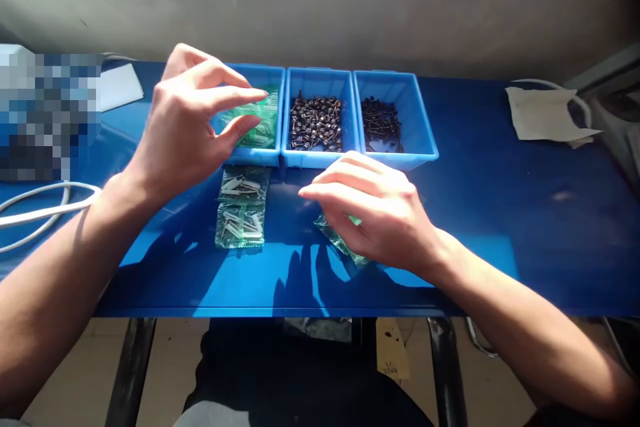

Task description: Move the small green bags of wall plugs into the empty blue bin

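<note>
Packet lies on the blue table, partly beneath the right hand; I cannot tell whether those fingers grip it. Farther back, I view two green sachets of white parts before the left bin. The left hand, thumb and index finger moderately parted, appears above that bin's left side. Adjacent bins contain dark fasteners.

At ten o'clock the left hand hides the left side of a blue bin. Just off center toward five, the right hand covers part of a green packet; I can't tell whether it grips it. Farther toward five, a yellow tag has print too small for me. Near nine, the white cord leaves my view below a blocky blur.
</note>
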{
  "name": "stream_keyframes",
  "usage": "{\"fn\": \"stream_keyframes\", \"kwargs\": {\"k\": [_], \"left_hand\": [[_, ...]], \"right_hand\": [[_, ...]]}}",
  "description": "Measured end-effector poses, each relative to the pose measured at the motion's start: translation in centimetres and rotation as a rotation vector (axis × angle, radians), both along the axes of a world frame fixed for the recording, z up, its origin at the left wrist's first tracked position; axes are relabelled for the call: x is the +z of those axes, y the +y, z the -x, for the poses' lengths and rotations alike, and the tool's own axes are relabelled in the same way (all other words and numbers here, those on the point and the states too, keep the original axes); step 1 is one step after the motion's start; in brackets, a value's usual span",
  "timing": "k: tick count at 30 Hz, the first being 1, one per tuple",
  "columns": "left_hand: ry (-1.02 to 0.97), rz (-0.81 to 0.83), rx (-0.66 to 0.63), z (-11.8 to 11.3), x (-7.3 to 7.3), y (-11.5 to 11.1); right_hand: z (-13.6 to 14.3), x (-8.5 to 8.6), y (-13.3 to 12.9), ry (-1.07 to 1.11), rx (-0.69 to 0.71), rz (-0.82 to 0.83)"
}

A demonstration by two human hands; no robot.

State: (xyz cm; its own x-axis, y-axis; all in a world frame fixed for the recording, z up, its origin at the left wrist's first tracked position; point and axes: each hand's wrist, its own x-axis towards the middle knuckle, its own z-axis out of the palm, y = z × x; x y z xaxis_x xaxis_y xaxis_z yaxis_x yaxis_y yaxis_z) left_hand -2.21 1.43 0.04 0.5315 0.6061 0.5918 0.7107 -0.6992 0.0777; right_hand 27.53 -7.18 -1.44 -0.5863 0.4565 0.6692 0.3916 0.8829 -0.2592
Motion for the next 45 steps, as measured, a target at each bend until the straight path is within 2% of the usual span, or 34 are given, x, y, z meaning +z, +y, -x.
{"fn": "stream_keyframes", "kwargs": {"k": [5,9,11,14,17,20,22,24,30,32,34,37,40,43,45], "left_hand": [[0.081,-0.101,0.017,-0.6,-0.3,-1.1],[0.127,-0.144,0.045,-0.6,-0.7,-1.4],[0.149,-0.148,0.024,-0.7,-0.8,-1.3],[0.181,-0.159,-0.006,-0.9,-0.9,-1.3],[0.18,-0.166,-0.014,-1.1,-1.0,-1.1],[0.166,-0.159,-0.032,-1.4,-0.8,-1.3],[0.112,-0.175,-0.055,-1.5,-0.5,-1.6],[0.052,-0.212,-0.072,-1.6,-0.1,-2.0],[0.04,-0.38,-0.209,-2.2,0.5,-3.6],[0.073,-0.396,-0.269,-2.6,0.4,-4.1],[0.094,-0.403,-0.298,-3.0,0.3,-4.5],[0.044,-0.366,-0.302,-3.0,0.3,-5.1],[-0.055,-0.246,-0.248,-3.0,0.6,-6.0],[-0.189,-0.139,-0.125,-3.6,0.9,-6.9],[-0.289,-0.106,-0.091,-4.1,0.9,-7.2]], "right_hand": [[0.1,-0.2,-0.3,-0.187,0.117,-0.094],[1.4,-0.6,-2.1,-0.368,0.215,-0.049],[2.3,-1.0,-3.0,-0.434,0.23,-0.096],[3.1,-1.4,-3.8,-0.378,0.22,-0.268],[3.4,-0.9,-3.9,-0.315,0.205,-0.411],[3.1,0.0,-3.6,-0.344,0.221,-0.438],[2.7,0.5,-3.3,-0.308,0.214,-0.364],[2.2,0.8,-3.0,-0.184,0.153,-0.25],[0.6,1.5,-1.4,0.495,-0.209,0.296],[0.2,1.5,-0.7,0.63,-0.243,0.417],[-0.1,1.3,-0.1,0.677,-0.214,0.504],[-0.4,1.2,0.0,0.676,-0.158,0.61],[0.0,1.4,-0.3,0.684,-0.099,0.702],[0.5,1.6,-0.6,0.71,-0.033,0.637],[0.6,1.5,-0.5,0.7,-0.067,0.544]]}}
